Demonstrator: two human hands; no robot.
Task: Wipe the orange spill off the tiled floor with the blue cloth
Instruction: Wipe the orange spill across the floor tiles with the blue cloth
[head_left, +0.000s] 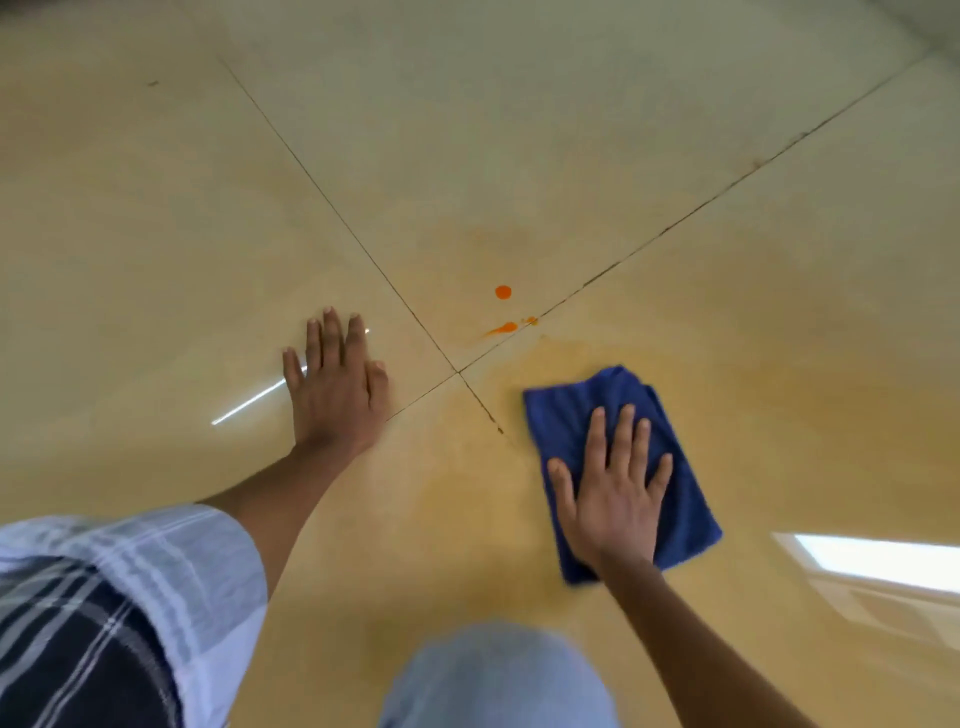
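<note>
Pressing right hand (613, 499) flat on blue cloth (680, 499), orange spill (503, 292) beyond

the tiled floor (519, 130) looks smooth and glossy, mirroring bright light, with thin dark grout lines (332, 208), while the blue cloth (571, 415) looks soft, matt and slightly fuzzy, and the checked sleeve (156, 571) is thin woven fabric.

Floor (156, 218): large glossy beige tiles, thin dark grout lines (332, 208) crossing near centre frame. Grout on the right-hand line looks dirtier, speckled. Bright window reflection (878, 561) on the tile at lower right, thin light streak (249, 402) at left. Greyer strip at top right corner, unclear.
</note>
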